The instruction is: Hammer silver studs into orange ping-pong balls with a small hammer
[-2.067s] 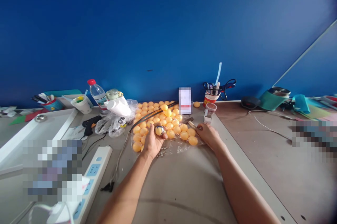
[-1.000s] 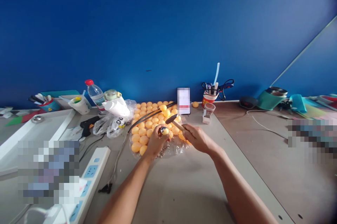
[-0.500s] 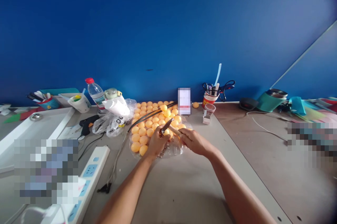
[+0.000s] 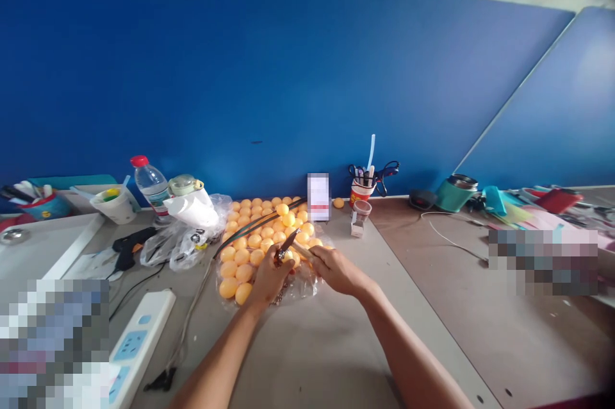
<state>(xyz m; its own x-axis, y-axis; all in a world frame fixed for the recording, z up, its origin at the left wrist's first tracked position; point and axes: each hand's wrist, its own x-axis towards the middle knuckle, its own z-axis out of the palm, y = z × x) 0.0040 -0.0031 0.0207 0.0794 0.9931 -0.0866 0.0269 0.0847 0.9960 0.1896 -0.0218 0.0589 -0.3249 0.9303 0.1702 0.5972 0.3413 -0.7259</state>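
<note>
My left hand (image 4: pixel 270 277) is closed around a dark brown, pointed thing (image 4: pixel 289 240) whose tip slants up to the right; its exact kind is too small to make out. Something brown and beaded, like a chain (image 4: pixel 278 297), hangs below that hand. My right hand (image 4: pixel 336 268) pinches a tan, stick-like piece (image 4: pixel 302 249) that points left, close to the pointed thing; whether they touch I cannot tell. Just behind both hands lies a clear plastic sheet of orange balls (image 4: pixel 243 256), with a few loose balls (image 4: pixel 288 219) on top.
Dark flat straps (image 4: pixel 259 224) cross the balls. A phone-like screen (image 4: pixel 319 197) stands behind. To the left are a power strip (image 4: pixel 144 325), a glue gun (image 4: pixel 129 249), a bottle (image 4: pixel 151 188) and plastic bags (image 4: pixel 187 245). A pen cup (image 4: pixel 361 190) and a green flask (image 4: pixel 456 193) stand right.
The camera has tilted up and turned right, so the desk items appear farther left and lower. Both hands keep nearly the same grip and place over the balls.
</note>
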